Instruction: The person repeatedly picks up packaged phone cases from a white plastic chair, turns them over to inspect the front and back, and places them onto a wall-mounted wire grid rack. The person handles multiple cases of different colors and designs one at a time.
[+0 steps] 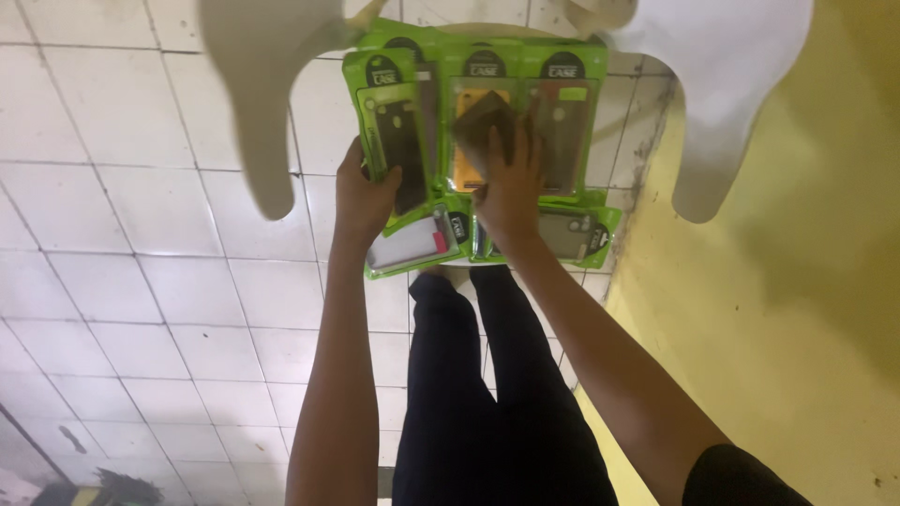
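Observation:
Several green packaged phone cases lie on the seat of a white plastic chair (722, 84). My left hand (361, 197) grips the left edge of a green pack holding a black case (398, 131). My right hand (511, 183) rests on the middle packs and holds a loose dark brown phone case (486, 126) over a pack with an orange case (467, 169). A pack with a reddish-brown case (562, 126) lies to the right. Nearer me lie a pack with a white and pink case (412, 245) and one with a grey case (567, 234).
The chair's armrests (253, 112) frame the seat on both sides. White floor tiles (141, 281) spread to the left, a yellow wall (778, 328) stands on the right. My dark trousers (478, 394) are below the seat's near edge.

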